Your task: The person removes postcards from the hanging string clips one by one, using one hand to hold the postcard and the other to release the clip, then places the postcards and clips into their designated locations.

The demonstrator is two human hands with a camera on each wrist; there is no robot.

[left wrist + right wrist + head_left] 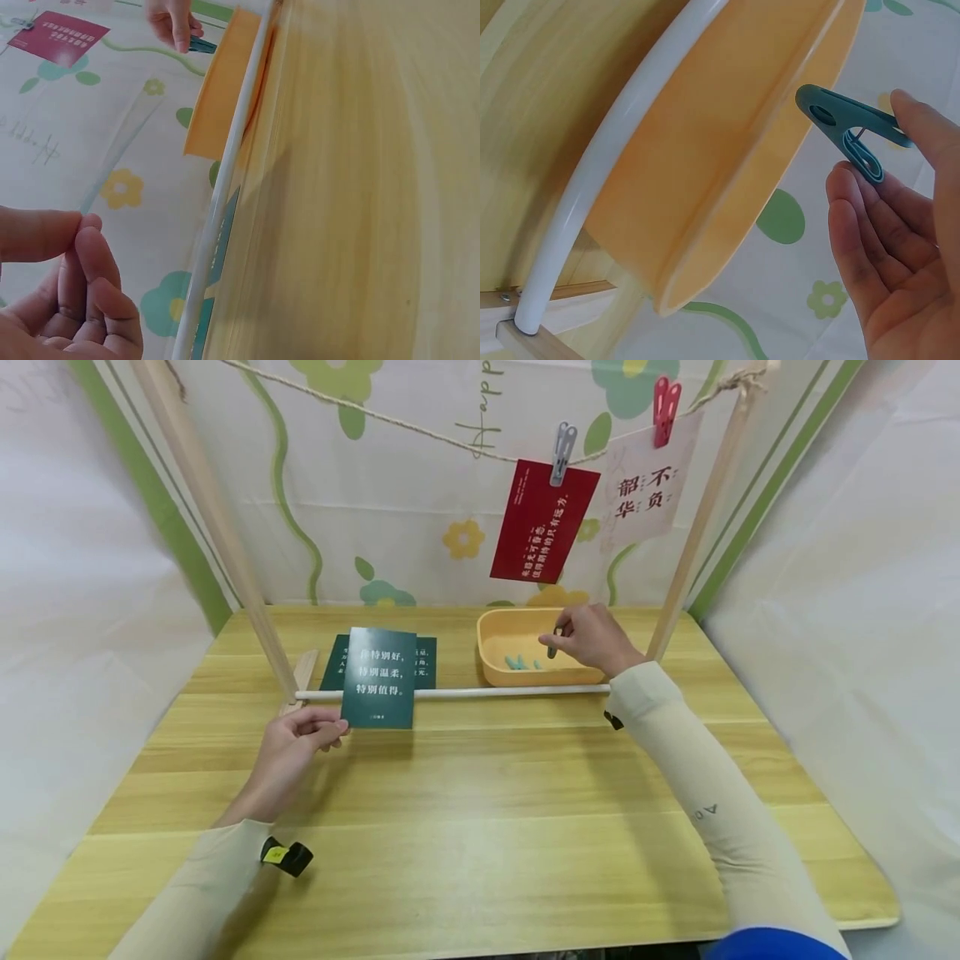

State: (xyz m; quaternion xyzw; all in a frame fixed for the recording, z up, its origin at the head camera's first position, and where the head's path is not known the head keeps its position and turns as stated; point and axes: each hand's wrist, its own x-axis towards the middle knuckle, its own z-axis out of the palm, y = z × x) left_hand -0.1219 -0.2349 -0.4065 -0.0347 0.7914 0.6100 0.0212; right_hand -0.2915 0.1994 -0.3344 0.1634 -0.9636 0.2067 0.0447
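My left hand pinches a dark green card with white writing by its lower left corner, holding it upright above the white rod. Seen from the left wrist, that card is nearly edge-on between thumb and fingertips. Over the yellow basket, my right hand pinches a teal clothespin between thumb and fingers. Several more teal clothespins lie inside the basket. Another dark green card lies on the table behind the held one and is partly hidden by it.
A rope sags between two wooden posts. From it hang a red card on a grey clothespin and a pale card on a red clothespin. The white rod joins the posts low across the table.
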